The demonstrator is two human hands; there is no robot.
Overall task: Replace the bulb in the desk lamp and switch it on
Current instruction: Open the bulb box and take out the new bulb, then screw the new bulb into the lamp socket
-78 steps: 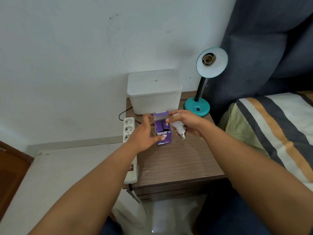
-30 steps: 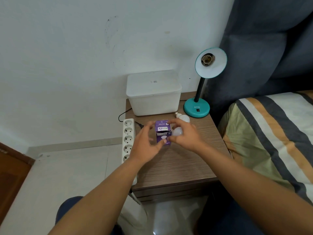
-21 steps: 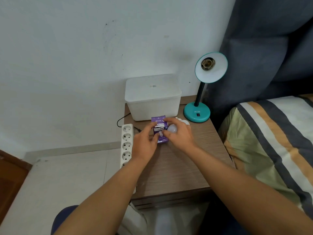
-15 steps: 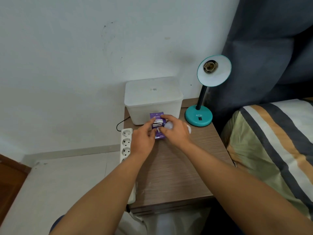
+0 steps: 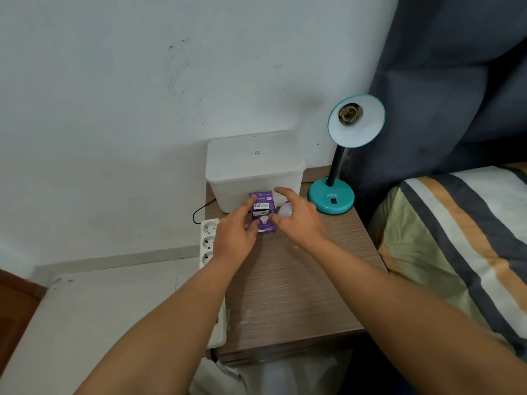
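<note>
we note both forearms bare to the frame edge; left hand (image 5: 235, 236) and right hand (image 5: 299, 220) ungloved, no rings or watch.

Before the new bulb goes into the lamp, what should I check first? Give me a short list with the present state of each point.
1. Lamp socket empty: ok, no bulb in it.
2. Bulb held: ok, in the right hand.
3. Bulb's screw base intact: cannot tell, the hand hides it.
4. Box out of the way: not ok, the left hand is on it.
5. Lamp switched off at the base switch: cannot tell.
6. Lamp plugged into the power strip: cannot tell; its visible sockets are empty.
</note>
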